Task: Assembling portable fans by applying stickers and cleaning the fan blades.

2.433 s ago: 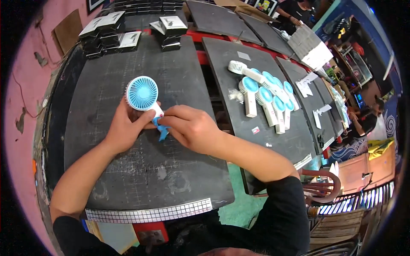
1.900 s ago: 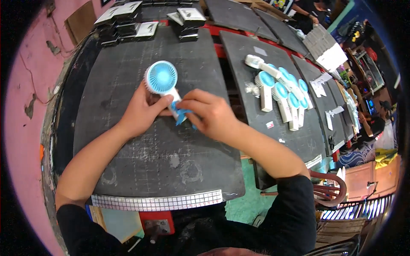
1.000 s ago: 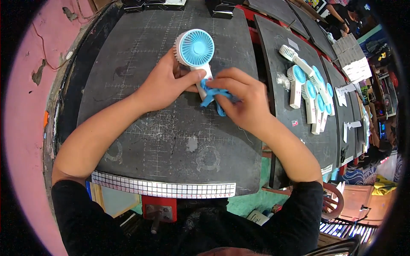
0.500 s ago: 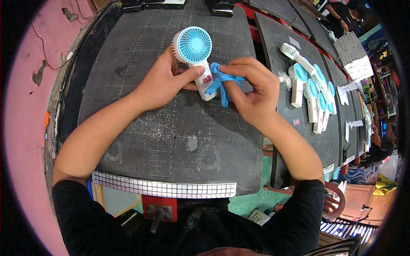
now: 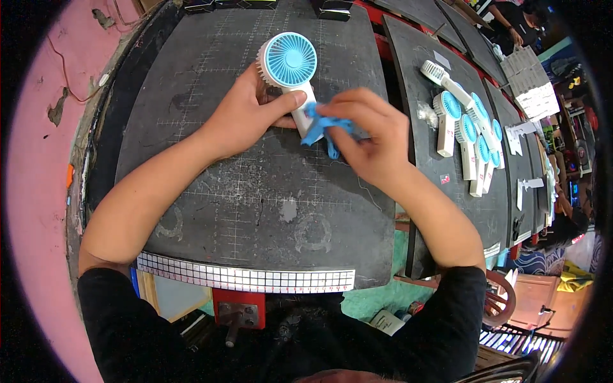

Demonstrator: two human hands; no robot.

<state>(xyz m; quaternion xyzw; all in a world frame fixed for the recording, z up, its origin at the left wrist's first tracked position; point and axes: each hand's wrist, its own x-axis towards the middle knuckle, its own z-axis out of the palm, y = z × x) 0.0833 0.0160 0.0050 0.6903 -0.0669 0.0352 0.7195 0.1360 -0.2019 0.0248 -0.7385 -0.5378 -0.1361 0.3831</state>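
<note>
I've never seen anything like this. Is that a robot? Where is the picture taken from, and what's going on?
No robot here: these are a person's own bare hands. A wide fisheye camera on the person's head looks down, so straight edges look bent toward the rim.

The left hand grips a white plastic handheld fan with a round light-blue front. The right hand, slightly blurred, pinches a crumpled bright-blue soft scrap at the fan's handle; its exact material is unclear.

Below is a scuffed dark-grey flat board with a white gridded strip along its near edge. On the dark board to the right lies a cluster of similar white fans.
</note>
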